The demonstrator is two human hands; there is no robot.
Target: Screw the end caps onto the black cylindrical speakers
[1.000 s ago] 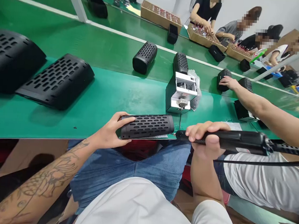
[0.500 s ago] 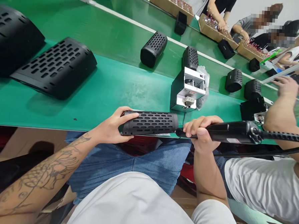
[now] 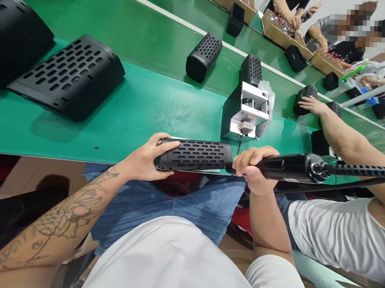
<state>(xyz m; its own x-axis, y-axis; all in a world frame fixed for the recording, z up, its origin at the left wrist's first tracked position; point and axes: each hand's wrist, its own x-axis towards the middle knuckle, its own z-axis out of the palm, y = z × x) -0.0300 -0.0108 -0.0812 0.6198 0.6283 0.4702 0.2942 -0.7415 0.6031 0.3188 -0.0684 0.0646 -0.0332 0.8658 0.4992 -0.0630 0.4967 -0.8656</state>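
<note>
A black speaker housing [image 3: 196, 156] with slotted holes lies on its side at the table's near edge. My left hand [image 3: 151, 157] grips its left end, thumb and fingers on opposite sides. In my right hand [image 3: 256, 166] is a black electric screwdriver [image 3: 291, 167], held level with its tip against the housing's right end. The exact contact point is too small to make out. A ridged cord runs from the screwdriver's rear to the right. Just beyond the housing stands a black and silver screw feeder [image 3: 245, 112].
Large black housings [image 3: 73, 77] lie at the left on the green table [image 3: 168, 112]. More housings [image 3: 203, 56] stand on the green strip behind. A co-worker's hand [image 3: 312, 105] touches one at the right. Others work over cardboard boxes [image 3: 282, 32] at the back.
The co-worker's arm on the right has reached forward onto a housing. My view has shifted slightly; my hands keep their hold on the housing and screwdriver.
</note>
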